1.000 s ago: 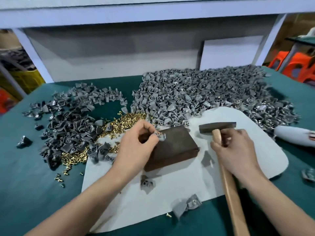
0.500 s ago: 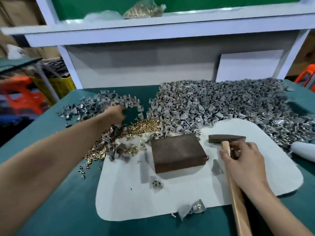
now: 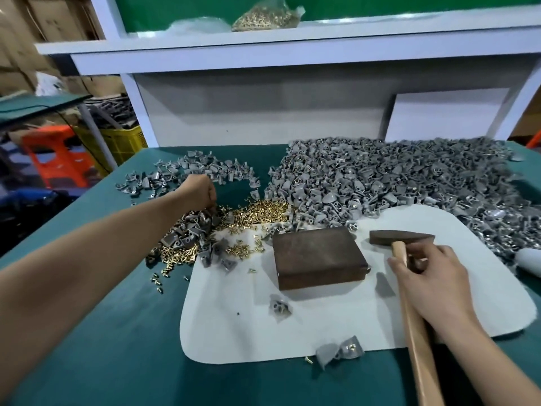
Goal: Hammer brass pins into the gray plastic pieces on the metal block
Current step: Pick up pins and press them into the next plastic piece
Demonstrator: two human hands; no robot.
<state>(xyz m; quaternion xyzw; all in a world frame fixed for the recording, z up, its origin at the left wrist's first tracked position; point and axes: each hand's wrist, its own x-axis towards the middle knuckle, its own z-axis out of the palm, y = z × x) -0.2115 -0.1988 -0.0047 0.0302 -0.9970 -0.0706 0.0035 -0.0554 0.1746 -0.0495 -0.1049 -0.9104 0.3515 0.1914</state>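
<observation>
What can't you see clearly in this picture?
Head view, the only one:
- Left hand: its own knuckles hide the fingertips, so whether it holds anything is unclear.
- Hammer: the handle's end is cut off by the bottom edge; the right hand covers part of it.
- White object: cut off by the right edge, unidentifiable.
- Bag on the shelf: top cut off by the upper edge.

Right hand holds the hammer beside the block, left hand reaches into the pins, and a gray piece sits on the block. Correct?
Not quite: the head view shows the top of the metal block bare, with nothing on it. The right hand does hold the hammer beside it, and the left hand reaches into the pins.
</observation>
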